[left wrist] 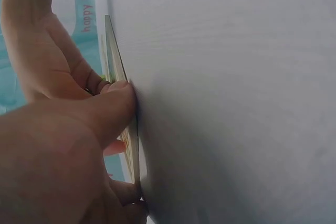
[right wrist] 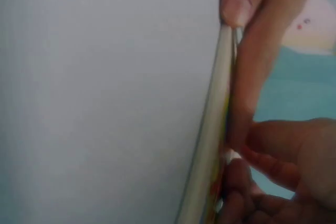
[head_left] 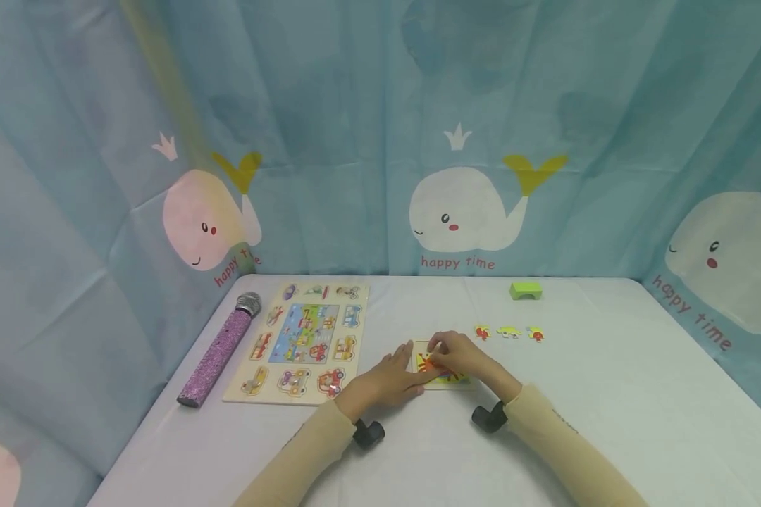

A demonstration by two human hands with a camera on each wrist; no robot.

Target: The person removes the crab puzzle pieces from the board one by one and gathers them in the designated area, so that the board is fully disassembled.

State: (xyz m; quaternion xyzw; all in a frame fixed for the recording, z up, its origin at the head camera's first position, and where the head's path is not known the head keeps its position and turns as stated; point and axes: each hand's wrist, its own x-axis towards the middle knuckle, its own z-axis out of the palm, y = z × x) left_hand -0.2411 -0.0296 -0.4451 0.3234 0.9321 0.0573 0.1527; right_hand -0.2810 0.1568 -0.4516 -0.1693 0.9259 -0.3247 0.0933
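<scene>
A small flat puzzle board with a yellow, red and blue picture lies in front of me in the head view. My left hand rests at its left side, fingers stretched along and over the board. In the left wrist view the left thumb touches the board's edge. Curled over the board, my right hand pinches a small puzzle piece that its fingertips mostly hide. The right wrist view shows the board's edge, with the right hand close against the left hand.
Three small puzzle pieces lie in a row behind the right hand. Farther back stands a green arched block. On the left lie a large wooden vehicle puzzle and a purple sequined microphone. A whale-print curtain borders the table.
</scene>
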